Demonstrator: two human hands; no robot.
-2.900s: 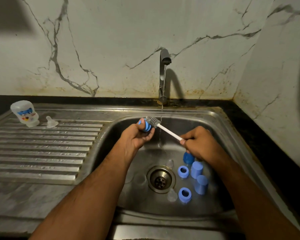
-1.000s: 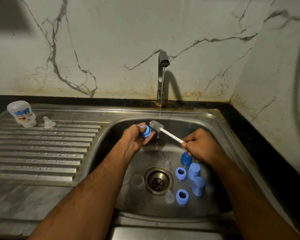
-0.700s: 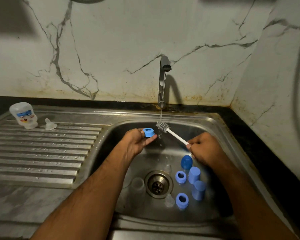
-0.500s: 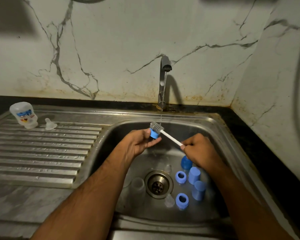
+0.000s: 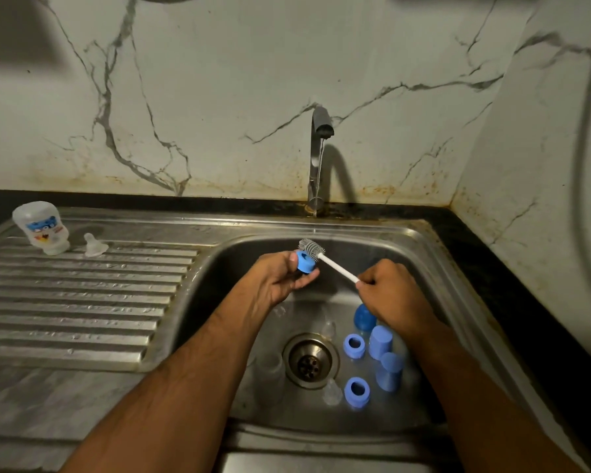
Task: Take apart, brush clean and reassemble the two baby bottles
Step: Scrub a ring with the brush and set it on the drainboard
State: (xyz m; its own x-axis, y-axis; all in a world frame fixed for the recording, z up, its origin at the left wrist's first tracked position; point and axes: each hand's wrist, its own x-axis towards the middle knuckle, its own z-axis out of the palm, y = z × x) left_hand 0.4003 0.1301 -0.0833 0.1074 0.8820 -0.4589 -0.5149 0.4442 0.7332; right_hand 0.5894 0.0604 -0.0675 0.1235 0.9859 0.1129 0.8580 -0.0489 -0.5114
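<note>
Over the sink basin, my left hand [image 5: 280, 278] holds a blue bottle ring [image 5: 306, 262] between thumb and fingers. My right hand [image 5: 389, 295] grips the white handle of a small brush [image 5: 335, 266], whose grey bristle head [image 5: 311, 248] lies against the ring's top edge. On the basin floor lie two more blue rings [image 5: 354, 344] [image 5: 356, 390], two pale blue caps [image 5: 380, 341] [image 5: 389, 370], a darker blue cap [image 5: 364, 317], clear teats [image 5: 331, 392] and a clear bottle body [image 5: 270, 370]. An upside-down bottle body [image 5: 41, 228] and a teat [image 5: 93, 245] stand on the drainboard.
The tap [image 5: 318, 155] runs a thin stream behind the brush. The drain [image 5: 309, 361] sits mid-basin. The ribbed drainboard [image 5: 82, 302] spreads left of the sink [image 5: 434, 278]. A marble wall rises behind and on the right; a black counter edge borders the sink.
The brush head left the ring, went under the stream, then came back against the ring's top. My left hand has turned the ring a little. The parts in the basin have not moved.
</note>
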